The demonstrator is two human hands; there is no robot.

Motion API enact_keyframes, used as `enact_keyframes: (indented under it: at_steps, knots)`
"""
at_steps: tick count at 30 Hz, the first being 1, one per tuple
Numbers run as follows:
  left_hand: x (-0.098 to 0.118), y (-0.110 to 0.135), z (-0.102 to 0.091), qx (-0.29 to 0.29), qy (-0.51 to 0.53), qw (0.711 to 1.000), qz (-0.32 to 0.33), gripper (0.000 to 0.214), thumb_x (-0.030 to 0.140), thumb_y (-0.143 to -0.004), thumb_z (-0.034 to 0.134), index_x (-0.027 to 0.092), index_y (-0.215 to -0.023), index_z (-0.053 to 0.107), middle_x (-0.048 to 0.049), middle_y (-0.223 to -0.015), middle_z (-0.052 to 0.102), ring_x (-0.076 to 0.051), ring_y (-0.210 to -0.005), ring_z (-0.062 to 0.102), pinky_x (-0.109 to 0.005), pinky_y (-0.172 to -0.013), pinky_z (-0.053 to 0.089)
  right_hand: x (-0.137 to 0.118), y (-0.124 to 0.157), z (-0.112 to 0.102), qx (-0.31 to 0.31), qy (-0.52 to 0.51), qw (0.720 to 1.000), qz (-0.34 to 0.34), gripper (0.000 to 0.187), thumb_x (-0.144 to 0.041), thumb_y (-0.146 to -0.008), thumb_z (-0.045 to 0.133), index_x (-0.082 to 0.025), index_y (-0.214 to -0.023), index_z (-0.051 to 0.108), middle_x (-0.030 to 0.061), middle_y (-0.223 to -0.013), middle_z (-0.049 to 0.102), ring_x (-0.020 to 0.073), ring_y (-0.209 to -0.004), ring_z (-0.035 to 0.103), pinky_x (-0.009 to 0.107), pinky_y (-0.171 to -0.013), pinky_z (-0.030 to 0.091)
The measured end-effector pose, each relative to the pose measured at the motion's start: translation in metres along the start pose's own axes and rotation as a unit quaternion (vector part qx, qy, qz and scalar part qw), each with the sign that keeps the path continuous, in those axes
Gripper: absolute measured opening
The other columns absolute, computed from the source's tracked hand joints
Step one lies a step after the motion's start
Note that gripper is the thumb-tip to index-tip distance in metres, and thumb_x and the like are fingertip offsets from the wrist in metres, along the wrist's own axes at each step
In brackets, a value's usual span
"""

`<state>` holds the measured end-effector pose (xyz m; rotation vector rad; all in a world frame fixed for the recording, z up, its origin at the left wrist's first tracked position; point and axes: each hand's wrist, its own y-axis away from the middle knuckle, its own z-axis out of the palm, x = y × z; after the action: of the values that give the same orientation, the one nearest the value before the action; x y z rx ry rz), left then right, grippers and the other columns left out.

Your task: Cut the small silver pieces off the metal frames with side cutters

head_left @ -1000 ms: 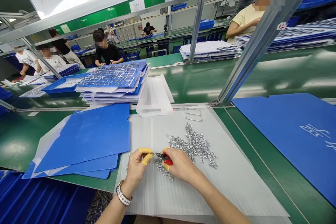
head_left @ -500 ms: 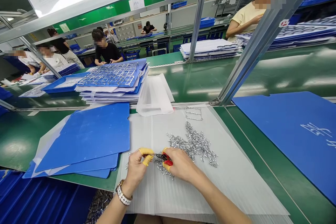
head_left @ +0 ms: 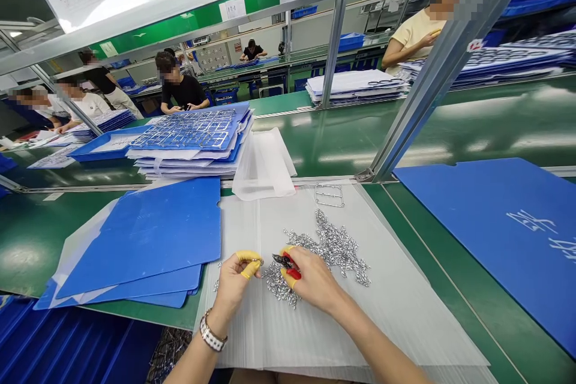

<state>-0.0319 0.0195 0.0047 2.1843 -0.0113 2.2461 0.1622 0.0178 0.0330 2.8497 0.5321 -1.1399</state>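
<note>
On the counter (head_left: 27,243) lies a pale sheet (head_left: 369,330) bearing a silvery heap (head_left: 341,249). Above it, my right hand (head_left: 312,279) has its fingers round the cutters (head_left: 284,261), their long axis slanting, tips pointing left and slightly away from me. My left hand (head_left: 233,282) pinches a piece (head_left: 260,261) just short of those tips, too small to tell its direction.

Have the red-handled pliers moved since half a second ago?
Yes. Judged against the metal frame lying on the sheet, the red-handled pliers in the right hand have shifted slightly right and up the picture.
</note>
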Motion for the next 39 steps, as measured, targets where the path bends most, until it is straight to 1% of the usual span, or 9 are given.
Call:
enact_keyframes:
  at_steps: [3,7,13,17,21,26,29,32,39]
  knots:
    - [0.002,-0.001,0.002,0.007,0.021,1.000,-0.016,0.016,0.028,-0.070,0.070,0.015,-0.079,0.065,-0.0030,-0.075,0.067,-0.011,-0.054,0.057,-0.026,-0.057,0.049,-0.005,0.006,0.006,0.056,-0.051,0.991,-0.114,0.029,-0.009,-0.069,0.049,-0.023,-0.095,0.052,0.0060,-0.106,0.063,0.0192,-0.098,0.056,0.032,-0.083,0.040]
    - [0.002,0.000,0.001,0.016,0.029,0.999,-0.018,0.022,0.031,-0.068,0.071,0.015,-0.080,0.064,-0.0011,-0.069,0.064,-0.011,-0.055,0.057,-0.026,-0.058,0.049,-0.013,0.014,0.016,0.027,-0.032,0.985,-0.168,0.042,-0.003,-0.059,0.046,-0.023,-0.095,0.051,0.0054,-0.114,0.060,0.0191,-0.091,0.055,0.034,-0.082,0.040]
    - [0.002,-0.001,0.006,0.022,-0.013,1.000,-0.001,0.017,0.029,-0.073,0.065,0.014,-0.082,0.062,-0.0033,-0.075,0.065,-0.011,-0.055,0.057,-0.026,-0.057,0.048,-0.008,0.022,0.016,0.043,-0.032,0.987,-0.150,0.038,-0.004,-0.064,0.046,-0.023,-0.096,0.053,0.0044,-0.093,0.064,0.0198,-0.085,0.056,0.034,-0.077,0.043]
    - [0.004,-0.003,0.026,-0.011,-0.082,0.996,0.028,0.007,0.019,-0.072,0.062,0.016,-0.077,0.066,-0.0025,-0.070,0.065,-0.013,-0.057,0.056,-0.026,-0.057,0.046,0.003,0.026,0.005,0.115,-0.061,0.989,-0.063,0.017,-0.021,-0.082,0.045,-0.023,-0.097,0.054,0.0048,-0.089,0.063,0.0174,-0.076,0.058,0.031,-0.072,0.047]
    - [0.008,0.000,0.038,-0.034,-0.151,0.986,0.067,0.021,0.006,-0.064,0.063,0.019,-0.079,0.070,-0.0028,-0.079,0.066,-0.015,-0.072,0.058,-0.028,-0.069,0.046,0.013,0.026,-0.003,0.153,-0.048,0.987,-0.019,0.022,-0.035,-0.083,0.049,-0.024,-0.102,0.053,0.0045,-0.091,0.064,0.0166,-0.071,0.060,0.030,-0.067,0.049]
    - [0.015,0.018,-0.002,-0.035,-0.299,0.945,0.125,0.018,0.012,-0.078,0.056,0.019,-0.089,0.068,-0.0055,-0.083,0.063,-0.015,-0.073,0.055,-0.027,-0.067,0.044,0.003,0.009,0.011,0.080,-0.013,0.996,-0.026,0.020,-0.030,-0.082,0.048,-0.023,-0.100,0.054,0.0064,-0.094,0.065,0.0190,-0.081,0.061,0.031,-0.070,0.048]
    - [0.016,0.028,-0.040,-0.005,-0.319,0.940,0.118,0.016,0.016,-0.083,0.052,0.019,-0.085,0.068,-0.0045,-0.076,0.064,-0.016,-0.071,0.056,-0.027,-0.065,0.043,-0.023,-0.016,0.030,0.003,0.000,0.998,-0.069,0.021,-0.018,-0.077,0.047,-0.022,-0.096,0.056,0.0057,-0.091,0.065,0.0205,-0.087,0.059,0.034,-0.077,0.046]
    - [0.015,0.031,-0.057,-0.005,-0.327,0.938,0.118,0.019,0.016,-0.084,0.051,0.020,-0.086,0.069,-0.0043,-0.076,0.065,-0.016,-0.071,0.058,-0.027,-0.065,0.044,-0.050,-0.044,0.041,-0.039,-0.015,0.994,-0.103,0.028,-0.011,-0.071,0.047,-0.021,-0.096,0.057,0.0047,-0.093,0.065,0.0200,-0.089,0.058,0.034,-0.079,0.045]
    - [0.005,0.013,-0.006,-0.026,-0.421,0.897,0.132,0.015,0.022,-0.078,0.062,0.018,-0.091,0.068,-0.0052,-0.077,0.063,-0.018,-0.071,0.058,-0.027,-0.064,0.044,-0.047,-0.052,0.007,0.098,-0.034,0.994,-0.041,0.029,-0.034,-0.080,0.050,-0.020,-0.105,0.055,0.0072,-0.096,0.065,0.0187,-0.079,0.060,0.034,-0.076,0.048]
